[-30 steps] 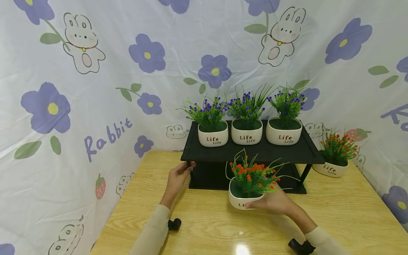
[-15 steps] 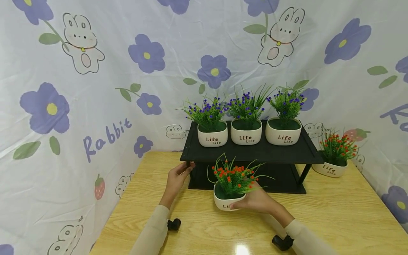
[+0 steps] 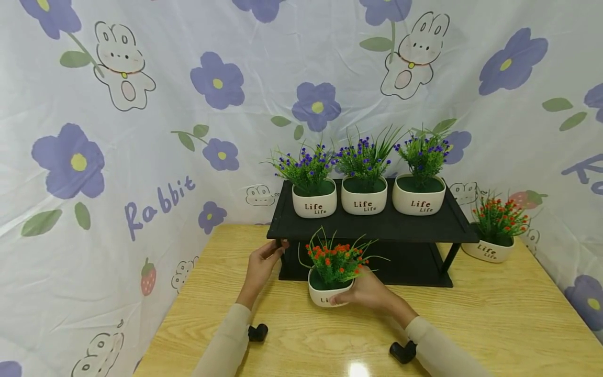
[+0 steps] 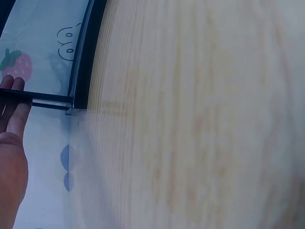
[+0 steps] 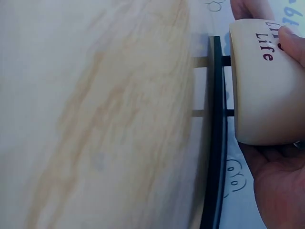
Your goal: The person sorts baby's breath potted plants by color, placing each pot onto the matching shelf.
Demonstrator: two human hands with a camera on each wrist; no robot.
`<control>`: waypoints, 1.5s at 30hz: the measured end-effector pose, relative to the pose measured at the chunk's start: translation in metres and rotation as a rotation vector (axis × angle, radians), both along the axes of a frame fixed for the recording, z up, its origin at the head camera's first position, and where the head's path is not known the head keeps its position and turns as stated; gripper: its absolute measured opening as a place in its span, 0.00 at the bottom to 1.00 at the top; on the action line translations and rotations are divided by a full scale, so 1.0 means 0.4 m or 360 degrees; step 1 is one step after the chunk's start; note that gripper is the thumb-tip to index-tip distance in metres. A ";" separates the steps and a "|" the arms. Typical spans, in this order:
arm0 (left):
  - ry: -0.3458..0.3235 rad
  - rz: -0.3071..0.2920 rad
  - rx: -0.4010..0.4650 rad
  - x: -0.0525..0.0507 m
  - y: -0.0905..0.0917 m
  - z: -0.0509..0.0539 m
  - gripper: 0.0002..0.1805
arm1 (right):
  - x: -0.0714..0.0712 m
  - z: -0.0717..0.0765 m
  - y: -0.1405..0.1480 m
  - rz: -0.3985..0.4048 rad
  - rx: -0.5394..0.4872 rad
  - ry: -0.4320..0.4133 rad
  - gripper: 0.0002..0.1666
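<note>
My right hand [image 3: 371, 291] grips a white oval potted plant [image 3: 319, 294] with orange-red flowers, thumb over the "Life" lettering on its front. It is held up in front of the two-tier black shelf [image 3: 377, 230], near the lower tier's left part; in the right wrist view the pot [image 5: 267, 95] is off the table, above the shelf's bottom board [image 5: 217, 133]. My left hand [image 3: 259, 267] holds the shelf's front left post [image 4: 50, 97], with fingers around it. Three white pots of purple flowers, left [image 3: 314, 205], middle [image 3: 365, 202] and right [image 3: 419, 200], stand on the top tier.
Another orange-red potted plant [image 3: 489, 250] stands on the wooden table [image 3: 301, 340] at the shelf's right end. Behind everything hangs a white cloth [image 3: 264, 57] printed with rabbits and flowers. The shelf's lower tier [image 3: 400, 264] lies under the top board.
My right hand has carried the orange-red potted plant leftward along the shelf's front, slowing in the latter half. My left hand keeps its place on the post.
</note>
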State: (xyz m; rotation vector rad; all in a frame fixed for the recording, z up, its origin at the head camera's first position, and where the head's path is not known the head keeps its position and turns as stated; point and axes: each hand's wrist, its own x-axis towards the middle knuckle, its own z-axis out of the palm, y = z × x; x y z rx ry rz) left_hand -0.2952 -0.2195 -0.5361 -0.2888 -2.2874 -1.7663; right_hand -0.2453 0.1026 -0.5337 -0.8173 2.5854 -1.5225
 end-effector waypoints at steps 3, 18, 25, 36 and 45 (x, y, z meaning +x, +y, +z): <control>-0.0003 0.0003 0.0007 0.001 0.000 -0.001 0.17 | -0.009 -0.006 -0.003 0.0001 -0.0020 0.0000 0.52; -0.0026 0.0003 0.0031 -0.001 0.000 -0.001 0.17 | -0.060 -0.017 -0.012 -0.0063 -0.0012 -0.0048 0.50; -0.0045 -0.0009 0.0045 0.000 0.000 0.000 0.17 | -0.083 -0.012 -0.022 -0.0099 -0.0026 -0.0110 0.46; -0.0055 -0.0022 0.0048 -0.003 -0.001 -0.007 0.18 | -0.126 -0.004 -0.033 -0.0162 -0.0057 -0.0243 0.45; -0.0049 -0.0011 0.0031 -0.005 -0.003 -0.012 0.19 | -0.169 -0.002 -0.043 -0.0205 -0.0080 -0.0341 0.58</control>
